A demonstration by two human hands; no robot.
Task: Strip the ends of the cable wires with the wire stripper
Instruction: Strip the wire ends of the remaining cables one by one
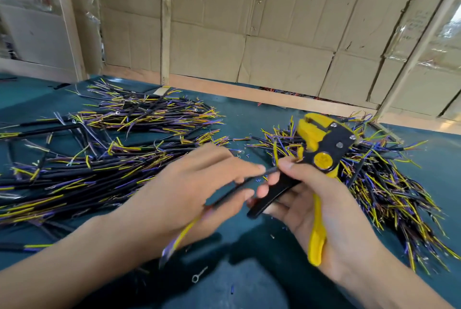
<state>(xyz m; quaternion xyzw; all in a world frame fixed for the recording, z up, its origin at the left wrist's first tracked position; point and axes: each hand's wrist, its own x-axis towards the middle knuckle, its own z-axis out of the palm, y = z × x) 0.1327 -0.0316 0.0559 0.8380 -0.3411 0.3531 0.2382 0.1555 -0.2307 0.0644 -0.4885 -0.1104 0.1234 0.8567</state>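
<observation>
My right hand [316,199] grips the yellow and black wire stripper [321,149] by its handles, jaws pointing up and away from me. My left hand [199,184] holds a short black cable [234,187] between its fingers, slanting from lower left to upper right. The cable's far end reaches my right thumb, just below the stripper's jaws. Yellow and purple wires [183,232] stick out of the cable's near end, blurred under my left palm.
A big pile of black cables with yellow and purple wire ends [99,149] covers the green table [249,114] on the left. A second pile [384,181] lies to the right behind the stripper. A cardboard wall [274,21] stands behind. A small metal eyelet [198,276] lies near me.
</observation>
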